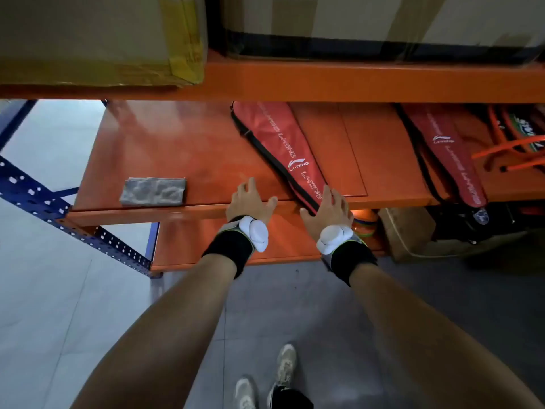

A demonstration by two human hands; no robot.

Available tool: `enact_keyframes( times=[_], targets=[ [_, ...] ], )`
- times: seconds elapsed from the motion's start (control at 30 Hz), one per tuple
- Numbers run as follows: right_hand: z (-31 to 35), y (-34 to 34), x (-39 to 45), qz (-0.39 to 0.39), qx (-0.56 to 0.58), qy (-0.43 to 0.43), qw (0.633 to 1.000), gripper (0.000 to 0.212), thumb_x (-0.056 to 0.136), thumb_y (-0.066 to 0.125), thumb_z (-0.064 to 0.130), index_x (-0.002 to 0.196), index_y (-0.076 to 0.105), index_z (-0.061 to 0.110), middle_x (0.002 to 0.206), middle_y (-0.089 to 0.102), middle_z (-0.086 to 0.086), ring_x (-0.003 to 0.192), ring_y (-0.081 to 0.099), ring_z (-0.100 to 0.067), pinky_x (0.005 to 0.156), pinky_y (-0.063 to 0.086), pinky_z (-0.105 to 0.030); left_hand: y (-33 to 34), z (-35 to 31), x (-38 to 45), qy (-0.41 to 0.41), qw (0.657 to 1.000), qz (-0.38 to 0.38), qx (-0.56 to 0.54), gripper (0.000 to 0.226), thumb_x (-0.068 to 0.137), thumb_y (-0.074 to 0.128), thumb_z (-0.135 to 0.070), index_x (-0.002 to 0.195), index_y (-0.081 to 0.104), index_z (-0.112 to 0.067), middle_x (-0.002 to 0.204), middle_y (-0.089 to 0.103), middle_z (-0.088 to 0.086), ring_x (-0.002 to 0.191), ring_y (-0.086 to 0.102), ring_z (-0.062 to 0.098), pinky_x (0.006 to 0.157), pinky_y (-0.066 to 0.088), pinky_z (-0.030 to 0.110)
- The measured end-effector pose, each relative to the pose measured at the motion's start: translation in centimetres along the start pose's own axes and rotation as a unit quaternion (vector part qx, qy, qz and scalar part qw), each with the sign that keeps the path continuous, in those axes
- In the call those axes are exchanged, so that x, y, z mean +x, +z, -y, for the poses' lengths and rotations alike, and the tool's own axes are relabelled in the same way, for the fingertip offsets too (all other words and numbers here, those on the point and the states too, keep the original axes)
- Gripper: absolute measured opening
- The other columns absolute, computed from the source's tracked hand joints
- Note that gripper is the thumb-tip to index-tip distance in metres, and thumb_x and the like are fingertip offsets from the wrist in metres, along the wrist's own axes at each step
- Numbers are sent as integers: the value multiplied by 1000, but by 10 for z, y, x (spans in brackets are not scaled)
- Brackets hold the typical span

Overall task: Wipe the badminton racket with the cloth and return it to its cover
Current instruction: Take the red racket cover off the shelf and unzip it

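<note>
Barely begun: right hand (pixel 330 203) rests loose-fingered on the zipped red fabric racket cover (pixel 283 149); left hand (pixel 249 199) holds nothing, folded grey cloth (pixel 154 191) untouched to its left.

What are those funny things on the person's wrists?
Both arms are bare, with no sleeves. Each wrist wears a wide black band with grey and a thin yellow-green edge, topped by a lumpy white plastic piece, on the left hand and the right hand alike.
</note>
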State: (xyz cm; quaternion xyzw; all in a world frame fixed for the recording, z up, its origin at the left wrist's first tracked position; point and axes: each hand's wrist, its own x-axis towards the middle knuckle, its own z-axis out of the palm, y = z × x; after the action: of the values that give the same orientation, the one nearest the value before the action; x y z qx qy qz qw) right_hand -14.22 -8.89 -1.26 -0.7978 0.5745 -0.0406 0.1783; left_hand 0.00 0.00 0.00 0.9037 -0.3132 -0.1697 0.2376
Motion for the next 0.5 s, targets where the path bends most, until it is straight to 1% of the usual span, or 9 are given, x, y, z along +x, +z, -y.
enact_keyframes(
  times=[0.1,0.17,0.23,0.33,0.4,0.5],
  targets=[
    [-9,4,20,28,0,4,1000,88,83,59,54,153,14,23,161,21,-3,148,19,-32,116,25,-55,16,-9,16,-31,998,39,36,70,85,53,-56,143,31,-23,136,50,8,122,52,32,92,44,44],
    [-18,7,38,56,-7,3,998,87,84,58,53,153,15,22,161,21,-4,148,20,-32,115,25,-55,29,-15,27,-63,995,61,42,69,85,52,-57,141,35,-21,132,53,8,120,54,31,91,44,43],
    [-24,7,51,74,-4,6,997,83,86,57,49,153,17,20,160,22,-4,147,21,-32,115,25,-53,39,-20,37,-74,994,65,42,63,85,52,-55,136,42,-19,128,56,8,117,55,31,88,45,41],
    [-32,8,76,103,21,25,994,71,92,51,36,153,20,16,160,24,-6,145,24,-33,115,26,-52,55,-27,55,-104,991,79,18,50,86,52,-49,124,51,-16,117,64,7,105,61,31,81,48,36],
    [-39,11,88,113,36,41,992,63,94,47,28,151,25,11,156,31,-10,141,31,-36,112,32,-51,66,-31,62,-127,986,110,8,45,86,52,-45,120,56,-17,111,68,6,97,62,31,77,48,33],
    [-46,15,104,145,54,65,986,54,97,46,24,145,33,5,146,45,-18,130,46,-38,103,39,-43,83,-38,68,-127,980,152,-16,35,86,53,-38,109,65,-15,100,70,6,83,59,30,72,46,31]
  ],
)
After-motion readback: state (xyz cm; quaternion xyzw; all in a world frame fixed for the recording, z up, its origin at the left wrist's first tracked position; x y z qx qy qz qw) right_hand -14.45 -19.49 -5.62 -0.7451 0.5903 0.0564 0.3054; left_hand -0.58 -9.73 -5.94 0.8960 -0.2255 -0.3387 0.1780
